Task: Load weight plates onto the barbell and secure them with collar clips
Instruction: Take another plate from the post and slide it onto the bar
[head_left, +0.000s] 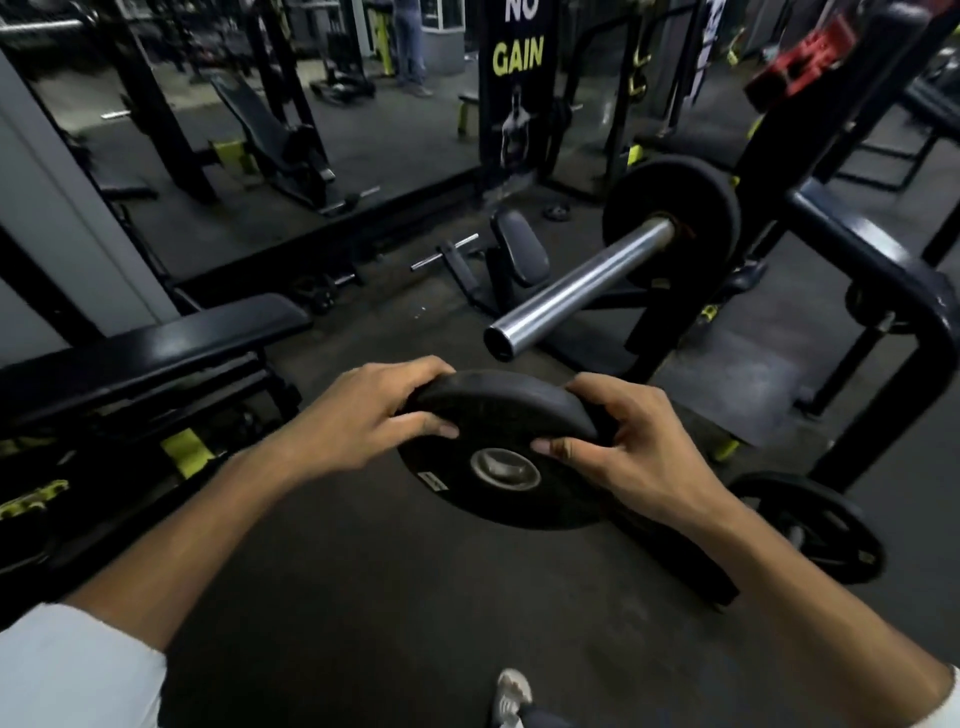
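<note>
I hold a black round weight plate (498, 415) with a metal centre hole in both hands, tilted, in the middle of the view. My left hand (363, 415) grips its left rim and my right hand (628, 447) grips its right rim. Just above and beyond the plate is the open end of the barbell sleeve (576, 283), a shiny steel tube pointing toward me. A larger black plate (691, 192) sits on the sleeve at its far end, against the rack. No collar clip is visible.
A black rack frame (883, 260) stands at the right, with another plate (826, 519) stored low on it. A black bench (156, 343) lies at the left. A seat pad machine (519, 249) sits on the floor behind. My shoe (511, 696) shows at the bottom.
</note>
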